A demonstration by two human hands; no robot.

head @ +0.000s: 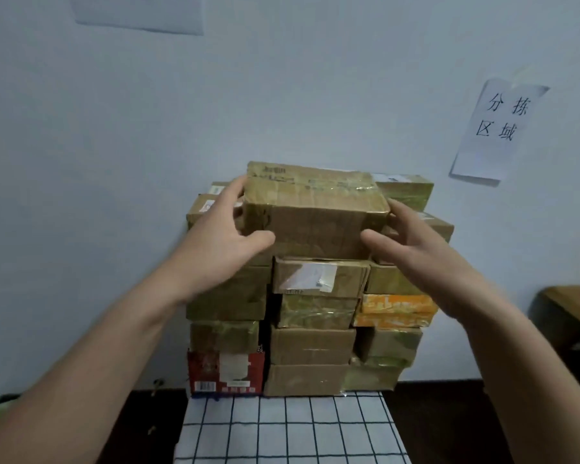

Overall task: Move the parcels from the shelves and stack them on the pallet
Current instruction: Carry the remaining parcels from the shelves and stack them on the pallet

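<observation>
Top parcel: a brown cardboard box wrapped in clear tape [315, 209] sits level on top of the stack, at its middle, resting on the parcels beneath.
Left hand: the left hand [221, 236] lies against the box's left end, its fingers [233, 187] fairly straight along that side and the thumb laid on the front face near the lower corner.
Right hand: the right hand [412, 249] is at the box's right end, its fingers [399, 209] spread and touching the corner, with the thumb stretched out in front, seemingly just off the cardboard.
Stack: taped brown parcels [312, 346] piled in three columns against the pale wall [282, 95], with a red printed carton [225, 370] at bottom left and an orange printed carton [395, 309] partway up the right.
Base: a white cloth with a dark grid [292, 426] reaches out from under the stack.
Wall: a paper sign with handwritten characters [496, 128] hangs at the right.
</observation>
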